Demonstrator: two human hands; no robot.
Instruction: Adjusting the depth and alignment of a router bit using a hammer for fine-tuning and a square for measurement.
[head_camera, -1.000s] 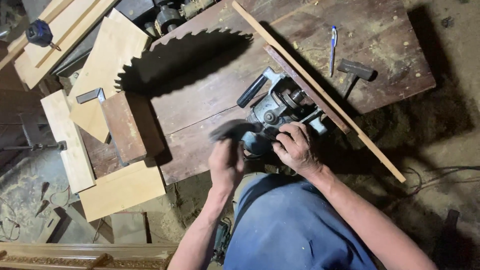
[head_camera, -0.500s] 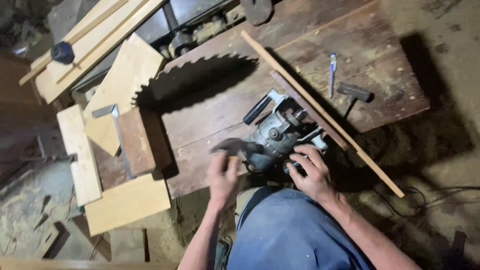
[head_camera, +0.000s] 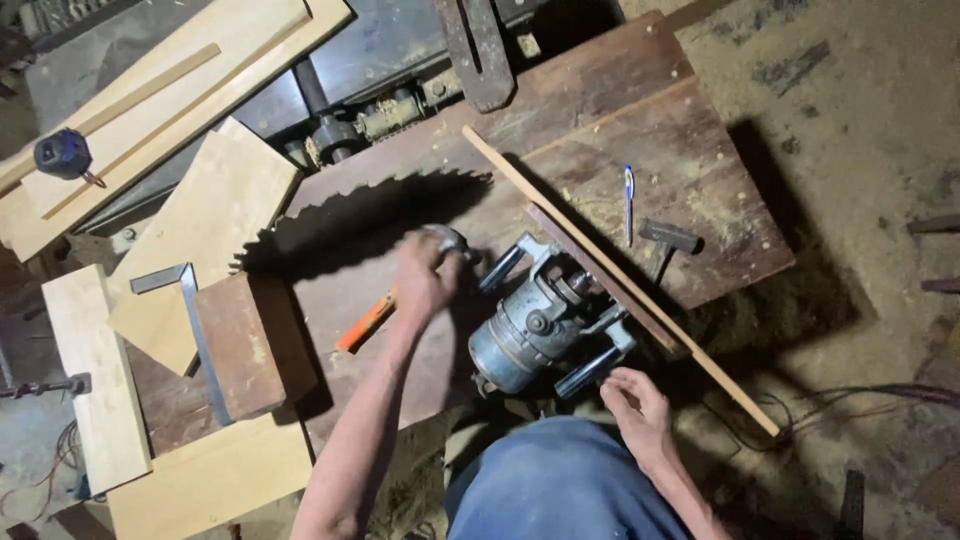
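I see the grey metal router (head_camera: 535, 330) lying on the worn wooden table (head_camera: 690, 150). My left hand (head_camera: 425, 275) is blurred above-left of it, closed on an orange-handled tool (head_camera: 365, 322). My right hand (head_camera: 635, 405), fingers loosely curled, touches its lower black handle.

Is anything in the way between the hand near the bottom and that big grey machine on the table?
Nothing visible. The right hand lies open just below the grey machine, next to its lower black handle, with only bare space between them. The left hand is up near the machine's top, gripping something blurred.
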